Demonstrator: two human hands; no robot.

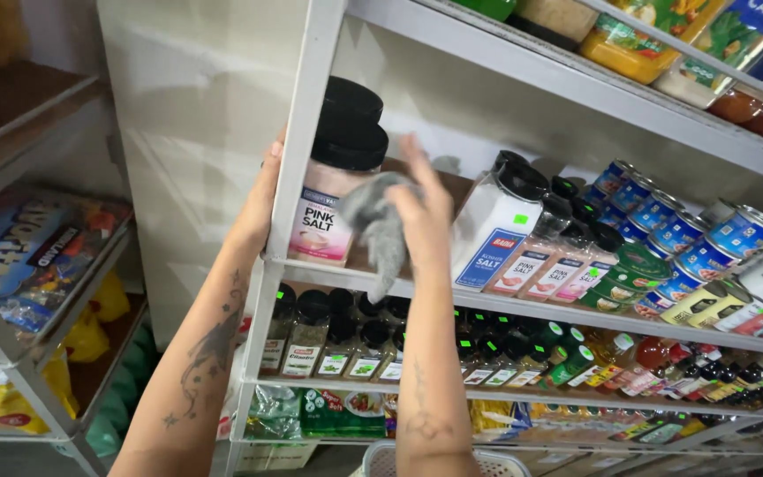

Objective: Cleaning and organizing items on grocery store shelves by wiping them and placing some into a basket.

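Note:
My left hand reaches behind the white shelf post and grips the side of a large pink salt jar with a black lid, standing on the grey shelf. The post hides most of the fingers. My right hand holds a grey cloth against the front of the jar; the cloth hangs down over the shelf edge. A second black-lidded jar stands behind the first.
A white salt jar and small pink shakers stand to the right, then blue cans. Spice bottles fill the shelf below. Another rack with snack bags stands at the left. A white basket rim shows at the bottom.

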